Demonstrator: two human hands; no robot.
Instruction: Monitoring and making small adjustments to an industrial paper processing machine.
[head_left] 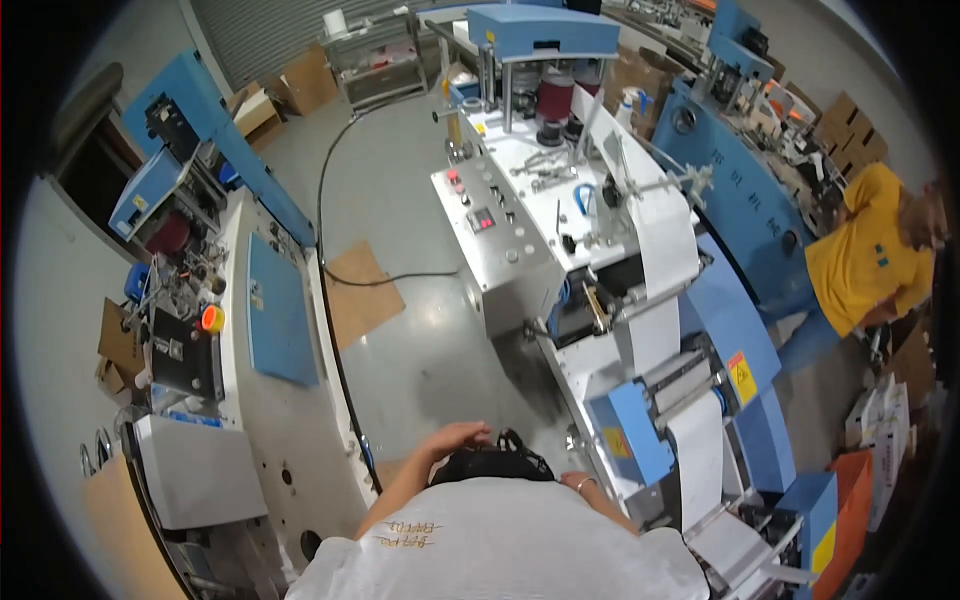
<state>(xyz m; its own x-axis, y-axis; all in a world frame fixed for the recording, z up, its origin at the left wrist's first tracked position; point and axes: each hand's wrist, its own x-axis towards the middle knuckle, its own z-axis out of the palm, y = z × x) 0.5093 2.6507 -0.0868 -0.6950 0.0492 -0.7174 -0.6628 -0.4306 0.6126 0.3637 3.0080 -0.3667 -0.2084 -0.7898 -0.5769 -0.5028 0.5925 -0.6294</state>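
In front of my white shirt (480, 540), my left hand (458, 438) is held at waist height with its fingers stretched out to the right. Nothing shows in it. Just below its fingertips is a black item (490, 464) with a loop on top, perhaps a waist bag; whether the hand touches it is unclear. My right hand (576, 481), with a bracelet at the wrist, is low at the right end of that black item. Its fingers are hidden. A label-printing type machine (610, 405), blue and white, with a white paper web (668, 235) stands right of it.
A metal control box (495, 225) juts out from the machine. A second blue and white machine (285, 420) stands left, with a black cable (322, 190) on the grey floor beside it. Cardboard (362, 295) lies between them. A person in a yellow shirt (868, 255) is at the right.
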